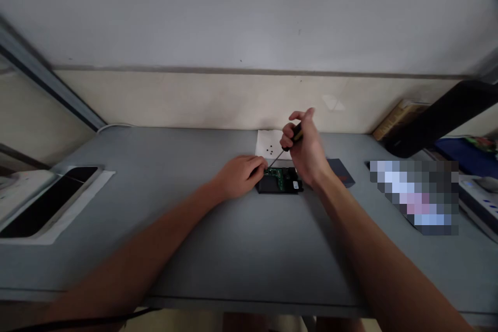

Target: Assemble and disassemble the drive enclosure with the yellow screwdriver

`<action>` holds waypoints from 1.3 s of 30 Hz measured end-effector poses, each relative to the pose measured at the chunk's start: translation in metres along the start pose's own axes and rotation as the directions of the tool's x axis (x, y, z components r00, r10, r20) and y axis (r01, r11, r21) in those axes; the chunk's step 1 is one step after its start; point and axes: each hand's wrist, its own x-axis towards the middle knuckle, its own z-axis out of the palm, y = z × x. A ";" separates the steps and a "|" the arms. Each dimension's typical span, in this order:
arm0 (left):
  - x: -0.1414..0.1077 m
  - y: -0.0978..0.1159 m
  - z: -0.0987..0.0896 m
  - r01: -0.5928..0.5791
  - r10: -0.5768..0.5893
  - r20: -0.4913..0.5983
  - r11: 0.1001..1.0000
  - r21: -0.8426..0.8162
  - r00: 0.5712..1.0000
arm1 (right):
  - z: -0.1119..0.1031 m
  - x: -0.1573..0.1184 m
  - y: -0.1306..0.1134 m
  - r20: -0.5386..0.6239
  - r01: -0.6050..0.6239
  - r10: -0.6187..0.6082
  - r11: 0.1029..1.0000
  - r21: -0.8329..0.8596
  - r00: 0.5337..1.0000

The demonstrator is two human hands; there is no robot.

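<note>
A black device with a bare green circuit board lies flat on the grey desk. My left hand is closed on the device's left end, fingers bent over its corner. In my right hand is a screwdriver with a dark and yellow handle, held at a slant. Its thin shaft runs down left to the board's upper left corner, close to my left fingertips. Whether the tip sits in a screw is too small to tell. Behind the device, a white paper carries several small dark screws.
A dark flat box lies right of the device, partly behind my right wrist. Farther right are a pixelated screen, a black upright object and a book. At far left, a black-faced tablet-like object rests on white paper.
</note>
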 end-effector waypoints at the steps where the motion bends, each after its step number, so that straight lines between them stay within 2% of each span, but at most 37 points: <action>1: 0.000 0.000 0.000 0.002 -0.002 0.000 1.000 -0.002 1.000 | 0.000 0.000 0.000 -0.008 -0.007 0.007 1.000 0.023 1.000; 5: 0.000 0.002 -0.001 0.006 -0.006 -0.004 1.000 -0.003 1.000 | -0.001 -0.001 -0.005 -0.017 -0.050 0.052 0.995 0.088 0.999; 8: 0.000 0.001 -0.001 0.004 -0.004 0.001 1.000 -0.004 1.000 | -0.003 -0.002 -0.007 -0.004 -0.070 0.071 0.995 0.071 0.997; 16: 0.000 0.000 -0.001 0.002 -0.002 0.000 1.000 -0.014 1.000 | -0.002 0.001 0.001 -0.028 0.029 -0.031 0.996 -0.085 0.999; 24: 0.000 0.002 -0.002 0.007 -0.007 0.005 1.000 0.004 1.000 | 0.001 -0.001 -0.004 0.000 -0.033 0.033 0.999 0.029 0.999; 27: 0.000 0.002 -0.002 0.001 -0.001 -0.002 1.000 0.004 1.000 | 0.002 -0.004 0.001 -0.022 0.019 -0.020 0.999 -0.042 1.000; 31: 0.000 0.004 -0.004 0.001 -0.001 -0.003 1.000 0.005 1.000 | 0.009 -0.006 0.005 0.007 0.080 -0.080 0.986 -0.147 0.997; 39: -0.001 0.004 -0.004 0.005 -0.005 0.006 1.000 0.005 1.000 | 0.003 -0.004 -0.006 0.030 -0.040 0.042 0.998 -0.037 0.999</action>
